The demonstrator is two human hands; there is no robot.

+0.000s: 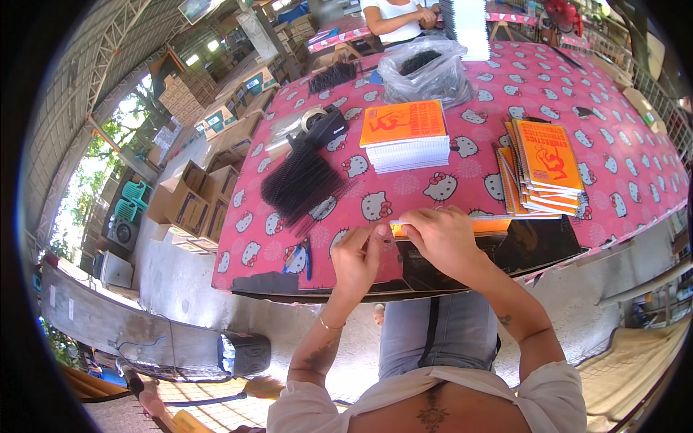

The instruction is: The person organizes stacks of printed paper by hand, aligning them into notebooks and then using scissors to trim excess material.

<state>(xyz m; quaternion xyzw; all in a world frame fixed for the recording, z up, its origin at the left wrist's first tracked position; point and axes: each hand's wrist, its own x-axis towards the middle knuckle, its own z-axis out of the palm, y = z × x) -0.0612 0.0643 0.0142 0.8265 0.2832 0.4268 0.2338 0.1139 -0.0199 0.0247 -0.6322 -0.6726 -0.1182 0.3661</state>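
And our right hand point(444, 234), half-curled, clasps the orange-covered notebook point(492, 226) at the pink-covered table's point(404, 189) near edge, seemingly steadying it; our left hand point(355, 254) curls beside its end, whether gripping we can't tell

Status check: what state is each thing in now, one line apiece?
Orange notebook: looks closed, partly hidden
Left hand: thumb and finger close together; anything pinched unclear
Right hand: fingers over the notebook's left end
Middle book stack: closed, squared up
Right notebook stack: closed, uneven
Plastic bag: open-topped, dark contents
Tape dispenser: roll loaded
Black coils: heaped
Blue pliers: lying down, open or shut unclear
Floor carton: flaps open
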